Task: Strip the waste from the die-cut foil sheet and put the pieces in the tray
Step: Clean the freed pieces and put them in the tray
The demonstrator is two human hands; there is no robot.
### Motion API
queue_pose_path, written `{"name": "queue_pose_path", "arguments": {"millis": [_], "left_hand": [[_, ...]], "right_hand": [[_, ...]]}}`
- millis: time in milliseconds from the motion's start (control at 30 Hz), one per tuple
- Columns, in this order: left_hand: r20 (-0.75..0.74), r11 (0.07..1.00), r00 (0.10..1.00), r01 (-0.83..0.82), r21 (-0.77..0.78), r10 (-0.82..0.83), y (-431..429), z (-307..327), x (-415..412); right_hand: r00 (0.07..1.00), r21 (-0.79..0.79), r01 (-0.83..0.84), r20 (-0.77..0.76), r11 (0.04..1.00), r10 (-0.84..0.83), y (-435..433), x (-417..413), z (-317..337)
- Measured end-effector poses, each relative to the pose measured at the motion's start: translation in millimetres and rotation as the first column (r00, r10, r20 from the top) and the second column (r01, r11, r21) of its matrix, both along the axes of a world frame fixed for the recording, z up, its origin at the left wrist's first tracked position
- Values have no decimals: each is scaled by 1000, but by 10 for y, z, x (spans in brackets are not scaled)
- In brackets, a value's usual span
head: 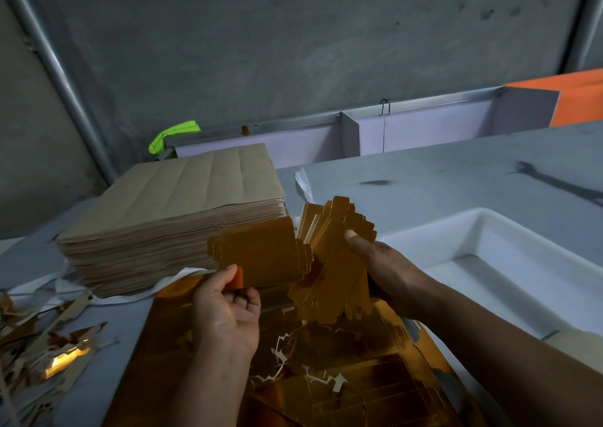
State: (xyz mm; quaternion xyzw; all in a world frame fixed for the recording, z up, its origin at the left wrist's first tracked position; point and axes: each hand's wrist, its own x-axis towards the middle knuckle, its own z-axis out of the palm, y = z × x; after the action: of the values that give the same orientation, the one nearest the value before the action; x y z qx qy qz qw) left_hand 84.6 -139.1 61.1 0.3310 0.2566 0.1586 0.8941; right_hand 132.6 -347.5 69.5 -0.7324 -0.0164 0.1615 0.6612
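Left hand (228, 309) pinches one gold piece (257, 253) beside the fanned pieces (329, 263) right hand (378, 260) grips.

Packaging workshop: stacked card sheets (169, 204), offcuts (49, 345)

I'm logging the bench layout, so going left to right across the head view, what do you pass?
Waste strips → stack of brown sheets → left hand pinching one gold piece → right hand gripping a bundle of gold pieces → white tray.
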Motion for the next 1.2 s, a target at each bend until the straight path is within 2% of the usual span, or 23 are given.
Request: {"name": "queue_pose_path", "arguments": {"millis": [400,733,1000,1200], "left_hand": [[-15,998,998,57,3,-57,-115,-4,-32],[-23,990,992,125,-59,-126,-444,9,-97],[-51,981,980,191,22,-190,-625,-63,-110],[-137,962,959,261,83,-249,-754,-79,-129]], "right_hand": [[999,9,24,-23,1000,-24,-6,41,-41],[998,8,50,-28,999,-50,-12,34,-23],[999,24,34,-6,999,-34,-14,52,-45],[999,41,31,21,999,-32,-12,23,-27]]}}
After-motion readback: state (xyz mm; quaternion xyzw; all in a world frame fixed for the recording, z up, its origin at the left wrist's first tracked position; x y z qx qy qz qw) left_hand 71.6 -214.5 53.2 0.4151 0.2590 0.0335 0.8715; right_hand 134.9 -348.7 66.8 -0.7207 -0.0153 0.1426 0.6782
